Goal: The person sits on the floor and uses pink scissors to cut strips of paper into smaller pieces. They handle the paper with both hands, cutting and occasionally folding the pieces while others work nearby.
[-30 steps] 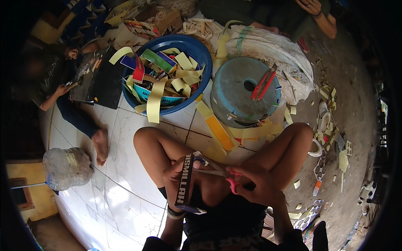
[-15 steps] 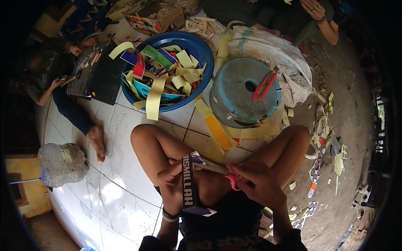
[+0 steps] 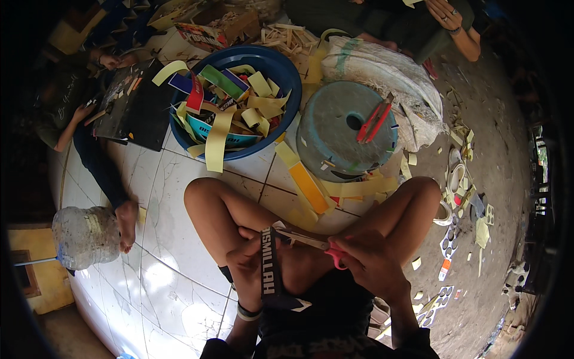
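In my left hand [image 3: 243, 263], fingers closed, is a black strip [image 3: 271, 281] with large white lettering, hanging downward over my lap. My right hand [image 3: 376, 266] grips a pair of pink-red handled scissors [image 3: 336, 256]. Their blades point left and reach the upper end of the strip, where they appear slightly apart. The exact spot where blade meets strip is partly hidden by the left fingers. Both hands are above my crossed legs.
Ahead stands a blue basin [image 3: 295, 99] full of coloured and pale yellow strips. Right of it, a red-handled hand tool [image 3: 376, 122] lies on an upturned grey tub [image 3: 329, 131]. Two people sit nearby, one beside a black board [image 3: 134, 113]. Scraps litter the right-hand ground.
The scissors remain at the top of the strip, and their blades now show more clearly apart. The strip has tilted slightly. At left, the other person's foot has shifted left and down.
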`<state>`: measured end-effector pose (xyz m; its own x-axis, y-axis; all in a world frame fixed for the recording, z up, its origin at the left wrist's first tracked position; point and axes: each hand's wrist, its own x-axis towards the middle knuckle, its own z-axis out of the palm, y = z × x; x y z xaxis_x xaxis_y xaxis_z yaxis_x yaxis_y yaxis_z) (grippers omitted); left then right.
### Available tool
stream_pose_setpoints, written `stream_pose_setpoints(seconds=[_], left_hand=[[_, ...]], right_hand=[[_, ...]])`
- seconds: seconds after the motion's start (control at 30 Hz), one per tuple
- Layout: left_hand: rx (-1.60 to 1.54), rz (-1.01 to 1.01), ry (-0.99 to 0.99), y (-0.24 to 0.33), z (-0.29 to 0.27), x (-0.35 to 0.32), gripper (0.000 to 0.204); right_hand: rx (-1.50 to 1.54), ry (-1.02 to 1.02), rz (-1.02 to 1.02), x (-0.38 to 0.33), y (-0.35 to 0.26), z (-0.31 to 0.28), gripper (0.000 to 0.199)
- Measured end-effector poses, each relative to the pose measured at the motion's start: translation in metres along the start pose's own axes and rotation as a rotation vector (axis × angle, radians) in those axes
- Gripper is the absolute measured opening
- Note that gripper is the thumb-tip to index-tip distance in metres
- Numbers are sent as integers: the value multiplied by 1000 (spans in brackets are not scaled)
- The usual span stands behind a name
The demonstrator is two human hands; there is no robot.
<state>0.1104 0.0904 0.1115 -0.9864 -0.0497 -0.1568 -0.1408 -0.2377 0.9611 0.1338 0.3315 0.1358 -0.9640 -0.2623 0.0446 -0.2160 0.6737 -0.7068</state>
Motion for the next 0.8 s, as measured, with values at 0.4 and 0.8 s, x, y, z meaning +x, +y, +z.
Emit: stream_pose_setpoints(seconds=[0.4,0.8], left_hand=[[-9,55,-68,-7,-4,1,22],[-134,87,-62,-8,2,-1,22]], right_hand=[[-75,17,64,-3,-7,-3,47],[-23,55,15,-5,-1,2,46]])
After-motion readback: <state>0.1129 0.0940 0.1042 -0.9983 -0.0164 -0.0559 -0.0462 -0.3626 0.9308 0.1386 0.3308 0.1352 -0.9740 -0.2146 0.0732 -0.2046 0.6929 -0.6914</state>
